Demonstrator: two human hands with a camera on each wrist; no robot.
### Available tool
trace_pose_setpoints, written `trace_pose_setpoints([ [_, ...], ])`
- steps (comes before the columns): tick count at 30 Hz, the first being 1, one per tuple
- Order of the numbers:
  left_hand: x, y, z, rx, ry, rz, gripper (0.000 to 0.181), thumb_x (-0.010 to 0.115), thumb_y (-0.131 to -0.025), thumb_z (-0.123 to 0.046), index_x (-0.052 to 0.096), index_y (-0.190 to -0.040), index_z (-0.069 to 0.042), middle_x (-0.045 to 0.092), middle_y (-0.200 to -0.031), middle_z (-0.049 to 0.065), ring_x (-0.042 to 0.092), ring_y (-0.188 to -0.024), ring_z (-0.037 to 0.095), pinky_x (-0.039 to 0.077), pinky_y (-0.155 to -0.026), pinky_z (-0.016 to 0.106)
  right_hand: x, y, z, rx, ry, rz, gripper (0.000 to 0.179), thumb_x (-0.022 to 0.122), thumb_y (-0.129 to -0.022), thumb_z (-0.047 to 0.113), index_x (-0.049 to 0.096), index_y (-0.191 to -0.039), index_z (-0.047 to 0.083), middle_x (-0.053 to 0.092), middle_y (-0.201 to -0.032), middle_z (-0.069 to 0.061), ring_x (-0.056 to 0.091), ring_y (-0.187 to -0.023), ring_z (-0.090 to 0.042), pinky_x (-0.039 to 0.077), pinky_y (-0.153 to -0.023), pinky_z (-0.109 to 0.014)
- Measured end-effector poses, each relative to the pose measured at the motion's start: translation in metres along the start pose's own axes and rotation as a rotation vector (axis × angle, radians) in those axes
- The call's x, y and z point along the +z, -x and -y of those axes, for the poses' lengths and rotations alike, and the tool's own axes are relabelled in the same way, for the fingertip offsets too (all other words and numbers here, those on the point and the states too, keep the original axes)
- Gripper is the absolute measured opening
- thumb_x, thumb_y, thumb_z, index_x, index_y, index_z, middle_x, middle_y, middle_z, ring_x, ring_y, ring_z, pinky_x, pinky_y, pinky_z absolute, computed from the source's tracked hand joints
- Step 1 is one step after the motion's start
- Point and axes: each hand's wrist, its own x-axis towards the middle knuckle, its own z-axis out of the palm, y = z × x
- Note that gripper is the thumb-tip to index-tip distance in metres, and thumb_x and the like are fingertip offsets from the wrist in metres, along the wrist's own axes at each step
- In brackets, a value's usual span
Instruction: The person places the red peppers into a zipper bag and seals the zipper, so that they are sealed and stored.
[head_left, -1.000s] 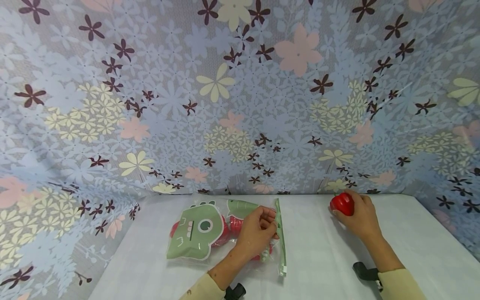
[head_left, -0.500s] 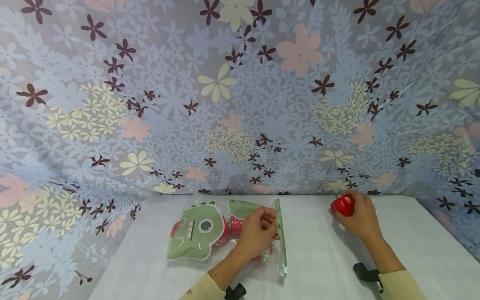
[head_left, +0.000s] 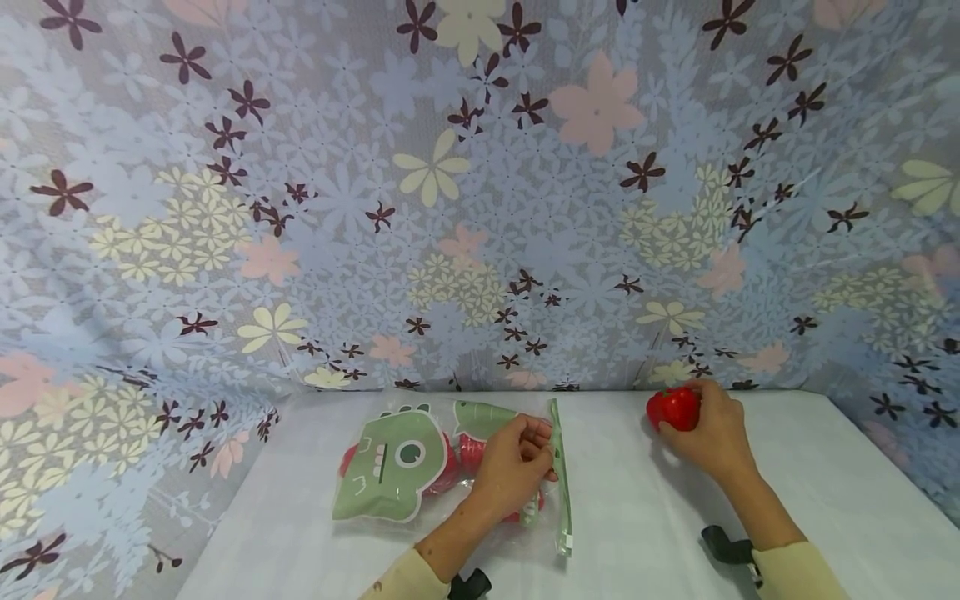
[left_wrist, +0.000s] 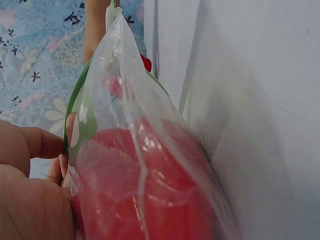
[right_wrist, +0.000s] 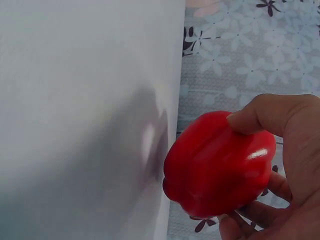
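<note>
A clear zip bag (head_left: 405,467) with a green dinosaur print lies on the left of the table, several red items (left_wrist: 145,185) showing through its plastic. My left hand (head_left: 513,467) pinches the bag's open edge near the green zip strip (head_left: 562,492); in the left wrist view the mouth gapes. Over to the right, my right hand (head_left: 712,429) holds a shiny red bell pepper (right_wrist: 220,165) between thumb and fingers. The right wrist view shows the pepper's lobed end and its shadow on the cloth, so it seems held just above the table.
A white cloth covers the table (head_left: 622,500). Behind and to the sides hangs a flowered curtain (head_left: 480,208), meeting the table's back edge. Black wrist mounts (head_left: 727,546) stick out below both hands.
My right hand has shifted slightly left with the bell pepper, which has turned in the fingers so its green stem no longer shows. My left hand and the bag stay put.
</note>
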Motion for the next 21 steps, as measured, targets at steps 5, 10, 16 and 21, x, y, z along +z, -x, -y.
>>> trace_pose_setpoints([
  [5, 0.0, 0.001, 0.001, -0.008, -0.008, -0.002, 0.019, 0.066, -0.101, -0.005, 0.066, -0.12, -0.002, 0.064, -0.097, 0.002, 0.071, -0.068, 0.013, 0.062, -0.063, 0.026, 0.0, 0.0, 0.007, -0.002, -0.032, 0.05, 0.081, 0.087, -0.08, 0.01, 0.04, -0.143, -0.01, 0.05, -0.135, -0.035, 0.048, -0.12, -0.056, 0.056, -0.088, -0.073],
  [10, -0.001, 0.001, 0.001, -0.005, -0.002, 0.0, 0.019, 0.066, -0.101, -0.003, 0.065, -0.119, 0.0, 0.064, -0.097, 0.003, 0.07, -0.068, 0.013, 0.061, -0.063, 0.026, -0.003, 0.001, 0.013, 0.006, -0.057, 0.124, 0.086, 0.086, -0.081, 0.012, 0.037, -0.148, -0.01, 0.05, -0.138, -0.036, 0.054, -0.113, -0.05, 0.058, -0.09, -0.067],
  [16, 0.0, 0.001, 0.0, 0.002, 0.004, 0.004, 0.018, 0.066, -0.101, -0.002, 0.065, -0.119, 0.002, 0.064, -0.097, 0.005, 0.07, -0.068, 0.013, 0.062, -0.063, 0.027, -0.004, 0.001, 0.017, 0.024, -0.095, 0.238, 0.095, 0.086, -0.083, 0.015, 0.033, -0.16, -0.003, 0.044, -0.15, -0.036, 0.053, -0.12, -0.052, 0.058, -0.095, -0.065],
  [21, 0.0, 0.0, -0.001, 0.002, 0.003, 0.008, 0.018, 0.066, -0.101, -0.002, 0.064, -0.119, 0.002, 0.064, -0.098, 0.006, 0.07, -0.068, 0.014, 0.063, -0.064, 0.031, -0.002, 0.002, 0.017, -0.003, -0.12, 0.266, 0.088, 0.084, -0.084, 0.012, 0.038, -0.158, -0.002, 0.044, -0.15, -0.033, 0.052, -0.125, -0.052, 0.056, -0.097, -0.066],
])
